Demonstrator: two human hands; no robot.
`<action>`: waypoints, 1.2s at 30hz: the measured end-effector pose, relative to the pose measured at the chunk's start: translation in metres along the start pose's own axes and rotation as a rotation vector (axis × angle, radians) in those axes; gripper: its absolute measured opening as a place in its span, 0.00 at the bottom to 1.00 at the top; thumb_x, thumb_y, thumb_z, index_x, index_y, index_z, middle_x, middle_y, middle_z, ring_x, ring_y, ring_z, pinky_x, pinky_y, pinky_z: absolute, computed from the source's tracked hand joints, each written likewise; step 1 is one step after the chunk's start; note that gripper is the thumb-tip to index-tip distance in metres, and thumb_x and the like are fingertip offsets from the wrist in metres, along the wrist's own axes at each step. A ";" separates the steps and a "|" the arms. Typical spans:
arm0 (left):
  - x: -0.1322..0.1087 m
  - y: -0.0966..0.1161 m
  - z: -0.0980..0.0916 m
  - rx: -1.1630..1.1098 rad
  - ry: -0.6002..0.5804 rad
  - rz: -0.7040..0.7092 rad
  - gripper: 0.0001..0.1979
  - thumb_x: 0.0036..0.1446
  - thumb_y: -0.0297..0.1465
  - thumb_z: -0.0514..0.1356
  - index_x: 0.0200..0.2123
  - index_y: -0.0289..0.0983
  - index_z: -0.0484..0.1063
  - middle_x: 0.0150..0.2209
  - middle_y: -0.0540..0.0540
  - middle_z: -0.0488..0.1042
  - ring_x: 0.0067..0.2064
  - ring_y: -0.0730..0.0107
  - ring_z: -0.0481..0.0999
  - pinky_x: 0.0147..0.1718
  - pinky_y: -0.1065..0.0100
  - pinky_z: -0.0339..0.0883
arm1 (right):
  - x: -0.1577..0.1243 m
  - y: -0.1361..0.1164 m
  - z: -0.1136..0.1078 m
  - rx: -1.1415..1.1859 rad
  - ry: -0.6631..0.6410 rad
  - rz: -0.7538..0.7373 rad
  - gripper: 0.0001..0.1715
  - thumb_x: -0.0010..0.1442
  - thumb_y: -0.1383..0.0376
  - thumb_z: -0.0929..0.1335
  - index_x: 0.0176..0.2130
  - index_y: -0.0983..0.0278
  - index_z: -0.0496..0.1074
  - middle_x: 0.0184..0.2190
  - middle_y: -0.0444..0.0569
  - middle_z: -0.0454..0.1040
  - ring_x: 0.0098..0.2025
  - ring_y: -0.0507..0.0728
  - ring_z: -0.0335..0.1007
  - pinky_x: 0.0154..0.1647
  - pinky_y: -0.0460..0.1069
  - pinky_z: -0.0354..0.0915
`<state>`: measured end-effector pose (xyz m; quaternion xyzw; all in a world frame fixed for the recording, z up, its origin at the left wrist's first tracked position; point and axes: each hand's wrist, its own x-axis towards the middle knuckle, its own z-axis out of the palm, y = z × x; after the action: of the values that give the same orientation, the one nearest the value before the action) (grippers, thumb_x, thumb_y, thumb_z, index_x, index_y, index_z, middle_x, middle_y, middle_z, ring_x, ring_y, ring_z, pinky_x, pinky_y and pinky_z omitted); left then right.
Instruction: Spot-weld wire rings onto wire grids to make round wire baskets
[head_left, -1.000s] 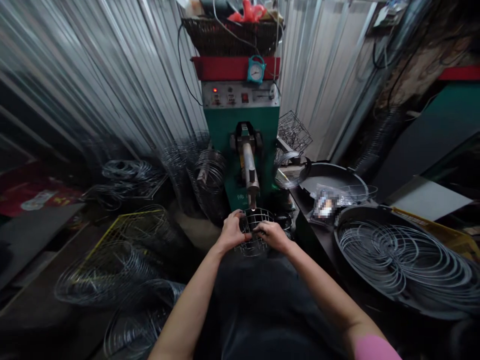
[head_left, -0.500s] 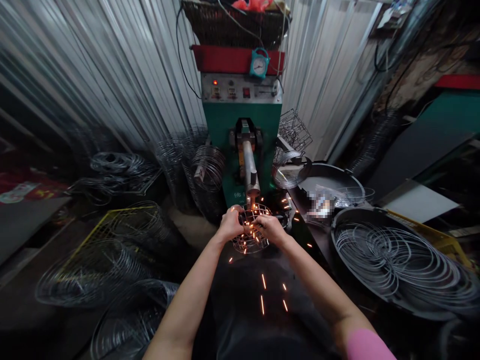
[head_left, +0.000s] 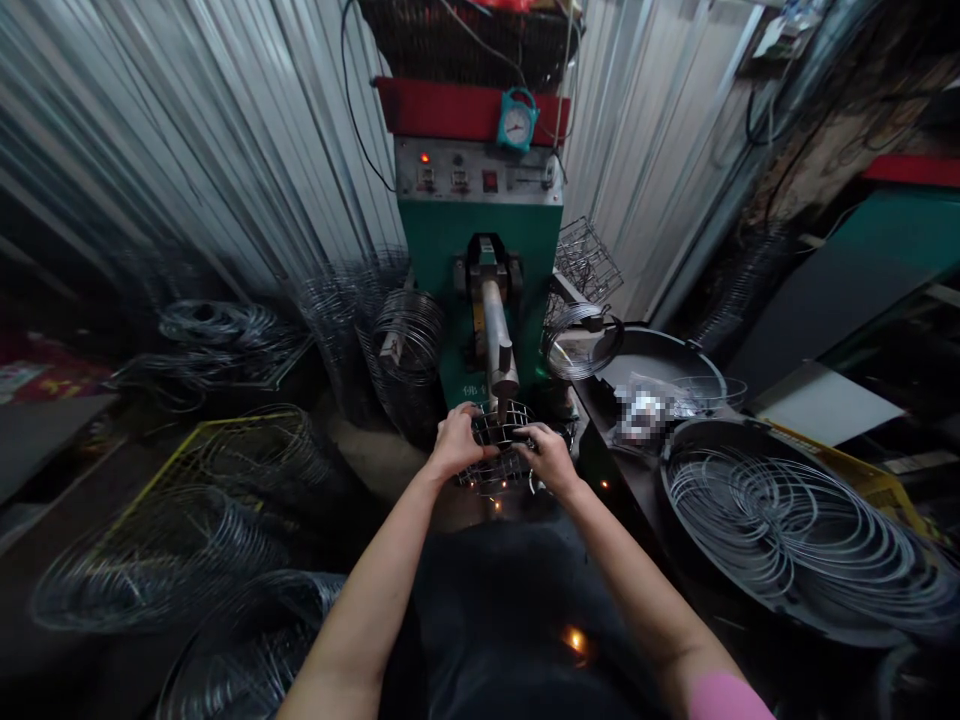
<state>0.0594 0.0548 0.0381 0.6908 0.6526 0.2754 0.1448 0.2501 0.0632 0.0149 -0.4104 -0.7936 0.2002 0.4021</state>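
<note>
A small round wire cage [head_left: 501, 445] sits under the metal electrode arm [head_left: 496, 345] of a green welding machine [head_left: 480, 240]. My left hand [head_left: 455, 441] grips the cage's left side with fingers curled over its rim. My right hand [head_left: 549, 456] grips its right side the same way. A few faint sparks glow below the cage and one on my dark lap.
A large black pan [head_left: 795, 530] full of wire rings lies at the right, with a second pan [head_left: 652, 355] behind it. Coils and bundles of wire rings [head_left: 225, 500] crowd the floor at left, over a yellow frame. Corrugated metal sheet forms the wall behind.
A burst of sparks flew from the cage half a second ago and has nearly died out. Both hands keep hold of the cage, which turned slightly under the electrode.
</note>
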 end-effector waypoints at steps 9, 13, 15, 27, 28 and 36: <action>0.022 -0.004 -0.005 -0.028 -0.029 -0.058 0.33 0.35 0.39 0.67 0.47 0.36 0.65 0.52 0.40 0.67 0.54 0.55 0.66 0.51 0.61 0.60 | 0.020 0.010 0.001 -0.027 0.005 0.077 0.07 0.55 0.69 0.66 0.33 0.62 0.75 0.33 0.48 0.74 0.35 0.54 0.71 0.37 0.47 0.65; 0.024 -0.006 -0.004 -0.020 -0.020 -0.076 0.33 0.35 0.42 0.67 0.46 0.37 0.65 0.50 0.41 0.68 0.52 0.56 0.68 0.50 0.62 0.60 | 0.026 0.007 0.003 -0.074 0.000 0.119 0.07 0.55 0.70 0.66 0.32 0.61 0.75 0.34 0.47 0.74 0.35 0.53 0.70 0.36 0.46 0.65; 0.022 -0.004 -0.003 -0.009 -0.003 -0.085 0.33 0.36 0.42 0.67 0.46 0.36 0.65 0.49 0.40 0.69 0.51 0.56 0.68 0.49 0.61 0.61 | 0.025 0.004 0.003 -0.061 0.029 0.155 0.05 0.54 0.68 0.67 0.31 0.62 0.74 0.34 0.47 0.73 0.35 0.53 0.70 0.37 0.47 0.64; 0.003 0.009 -0.004 0.038 0.023 -0.078 0.33 0.35 0.37 0.68 0.46 0.36 0.65 0.53 0.39 0.66 0.55 0.54 0.65 0.51 0.59 0.59 | -0.062 0.007 -0.018 0.959 0.100 1.005 0.10 0.49 0.64 0.68 0.33 0.65 0.66 0.21 0.40 0.64 0.19 0.46 0.57 0.15 0.40 0.48; -0.002 0.009 -0.004 0.034 0.016 -0.058 0.33 0.34 0.37 0.68 0.46 0.36 0.65 0.54 0.39 0.66 0.56 0.54 0.64 0.53 0.59 0.58 | -0.073 0.007 -0.021 1.034 0.100 1.047 0.09 0.48 0.66 0.69 0.33 0.65 0.67 0.21 0.41 0.64 0.19 0.46 0.57 0.15 0.40 0.48; -0.024 0.012 0.000 -0.056 -0.028 -0.068 0.34 0.34 0.36 0.69 0.47 0.36 0.65 0.53 0.40 0.66 0.56 0.56 0.65 0.53 0.60 0.58 | -0.128 0.007 -0.042 1.216 0.104 1.251 0.05 0.51 0.72 0.68 0.32 0.66 0.69 0.19 0.42 0.63 0.20 0.47 0.61 0.17 0.41 0.59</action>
<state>0.0691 0.0298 0.0397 0.6678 0.6656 0.2787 0.1824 0.3308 -0.0373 -0.0256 -0.4935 -0.1592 0.7539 0.4034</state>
